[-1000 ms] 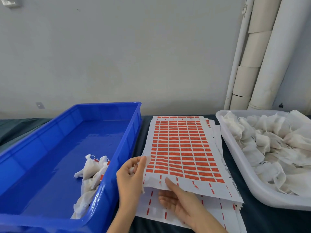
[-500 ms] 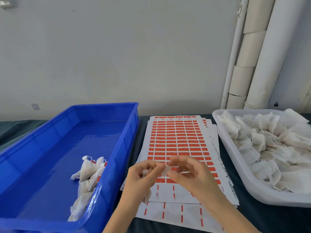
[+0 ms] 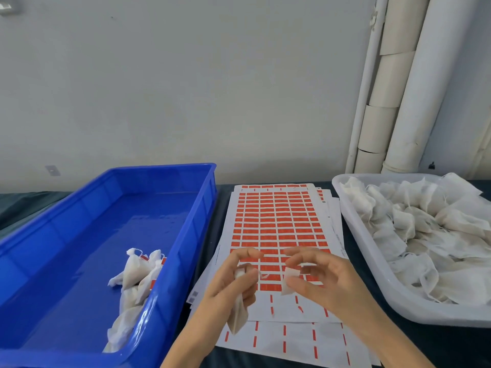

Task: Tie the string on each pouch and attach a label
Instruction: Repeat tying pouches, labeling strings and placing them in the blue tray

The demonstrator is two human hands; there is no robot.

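Blue bin (image 3: 79, 208) far left on the counter (image 3: 414, 346). A small heap of finished pouches (image 3: 135, 272) with red labels lies against its right wall.

Left hand (image 3: 233, 282): forearm comes up from the bottom edge, palm turned inward to the right. Its fingers (image 3: 247, 254) are curled round the neck of one pouch (image 3: 237, 314), index arched over the top. The pouch is held in the air above the near end of the label sheets (image 3: 279, 221). Long axis roughly vertical, neck up in the fist, body hanging below the palm, bottom corner pointing down toward the person.

The sheets are a stack between bin and tray, long axis running from the near edge to the wall. Red labels fill most of the top sheet; the nearest rows are peeled.

Right hand (image 3: 326, 280): palm faces left, level with the left hand, apart from it. Thumb and fingers (image 3: 295, 252) pinch a small white tab (image 3: 288, 281), other fingers loosely bent. Can't tell whether the tab is a label or backing.

White tray (image 3: 366, 243) far right, piled with untied pouches (image 3: 425, 229). Pipes (image 3: 414, 102) run up the wall behind it.
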